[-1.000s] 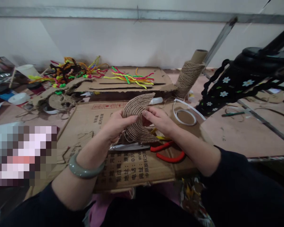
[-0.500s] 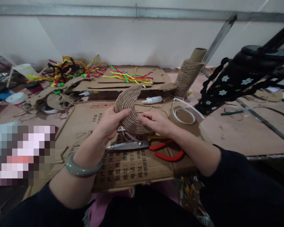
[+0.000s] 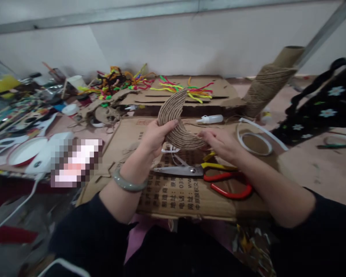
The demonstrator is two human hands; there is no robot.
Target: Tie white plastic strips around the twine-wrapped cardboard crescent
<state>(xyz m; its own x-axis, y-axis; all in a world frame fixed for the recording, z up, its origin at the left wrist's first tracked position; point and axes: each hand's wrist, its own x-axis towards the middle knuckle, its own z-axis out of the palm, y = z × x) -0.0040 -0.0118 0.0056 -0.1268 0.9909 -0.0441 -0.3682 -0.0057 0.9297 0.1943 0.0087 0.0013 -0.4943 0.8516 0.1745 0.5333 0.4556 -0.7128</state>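
A crescent-shaped piece covered in rows of brown twine (image 3: 177,123) is held up above the cardboard. My left hand (image 3: 157,136) grips its left side, thumb across the front and fingers behind. At the right tip of the crescent, my right hand (image 3: 216,142) pinches the edge with thumb and forefinger closed. Below both hands lies a pair of scissors (image 3: 196,171) with red and yellow handles, blades pointing left. A small white squeeze bottle (image 3: 212,119) rests just behind the crescent. The fingers behind the piece are hidden.
A printed cardboard sheet (image 3: 127,154) covers the work area. Behind it are colourful pipe cleaners (image 3: 123,80) and a tilted twine cone (image 3: 266,86). A coiled white strip (image 3: 255,142) and a black flowered tumbler (image 3: 325,104) stand right. A pixelated rectangle (image 3: 76,163) lies left.
The view has swung left, so things sit further right in the picture. My right hand has moved from the crescent's middle front out to its right tip. My left hand keeps its grip.
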